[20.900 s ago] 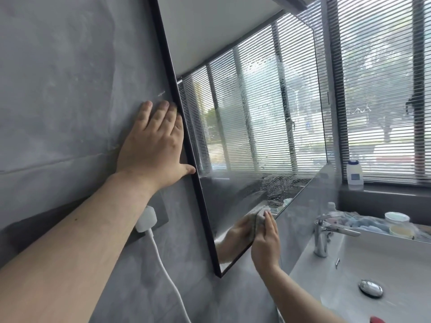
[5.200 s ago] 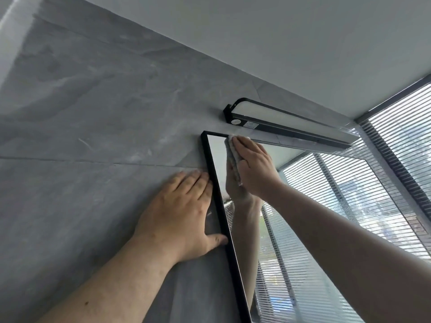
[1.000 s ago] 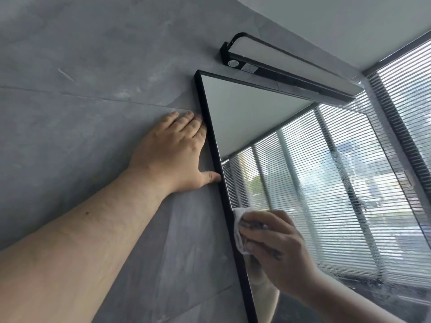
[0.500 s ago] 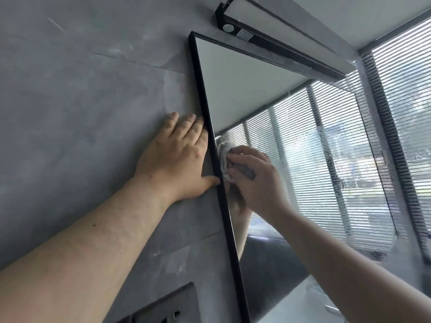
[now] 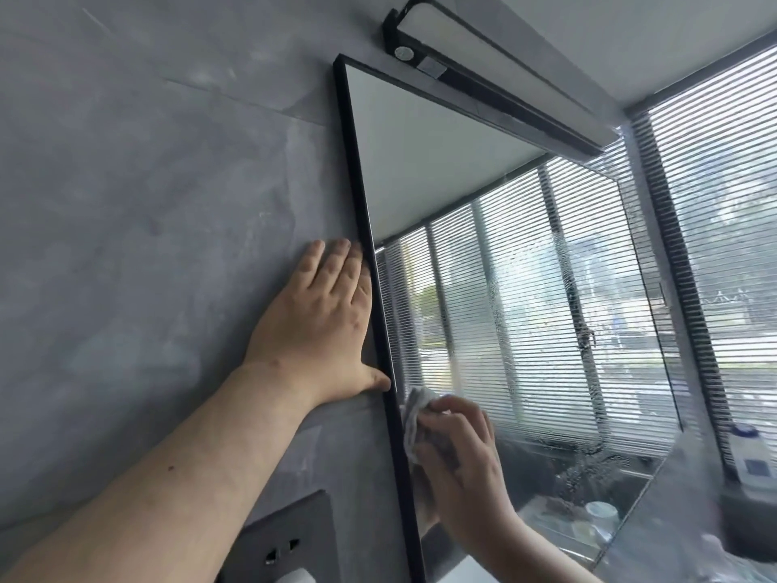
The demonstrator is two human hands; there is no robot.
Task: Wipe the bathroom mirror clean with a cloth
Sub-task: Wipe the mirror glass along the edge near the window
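Visibility first: your right hand (image 5: 460,469) covers most of the cloth (image 5: 414,418), so only a crumpled white-grey edge shows past your fingertips, toward the frame side. The mirror (image 5: 496,288) is cut off at the bottom of the view, and its lower right corner is a blur of wet streaks; droplets and smears also run down the right half of the glass, over the reflected blinds. A wall socket (image 5: 279,540) is clipped at the bottom edge, with something white below it that I can't identify. A white bottle (image 5: 752,454) on the sill at far right is blurred, label unreadable. A small white pot reflected low in the glass is also soft. Cloth position: pressed against the glass, low on the mirror's left side, just beside the black frame (image 5: 366,246), below and right of your left thumb. Your right hand has fingers curled over the cloth, gripping it against the glass, forearm coming up from bottom right; its reflection sits directly behind it. Your left hand (image 5: 323,321) lies flat on the grey wall tile (image 5: 147,204), fingers straight and together, pointing up, index side touching the frame, thumb spread out with its tip on the frame. Left forearm runs in from bottom left. The light bar (image 5: 504,73) sits just above the mirror's top edge.
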